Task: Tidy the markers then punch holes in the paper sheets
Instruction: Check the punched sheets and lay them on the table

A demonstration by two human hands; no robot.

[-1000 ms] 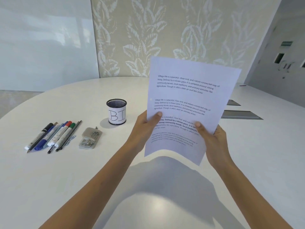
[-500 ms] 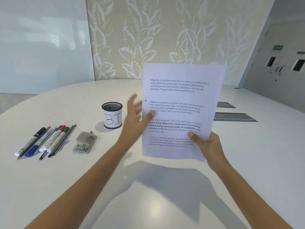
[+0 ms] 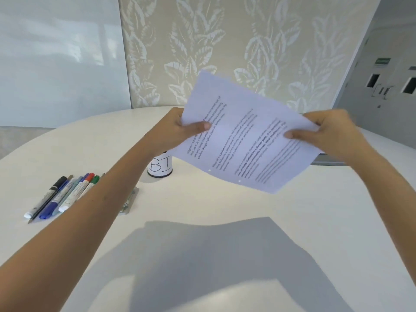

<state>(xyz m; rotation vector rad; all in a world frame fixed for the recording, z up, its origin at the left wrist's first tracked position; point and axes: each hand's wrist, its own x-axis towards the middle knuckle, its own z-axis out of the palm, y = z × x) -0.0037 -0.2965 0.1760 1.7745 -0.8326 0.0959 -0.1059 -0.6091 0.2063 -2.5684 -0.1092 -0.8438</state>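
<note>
The printed white paper sheets [image 3: 247, 140] are held tilted above the white desk [image 3: 225, 206], pinched by left hand [image 3: 180, 129] and right hand [image 3: 331, 134]; coloured markers [image 3: 63, 197] are lined up near the left edge.

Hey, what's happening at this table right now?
A person holds printed paper sheets in the air above a white table, the left hand and the right hand each pinching an end. The markers lie in a row on the table, left of the cup marked BI.
</note>
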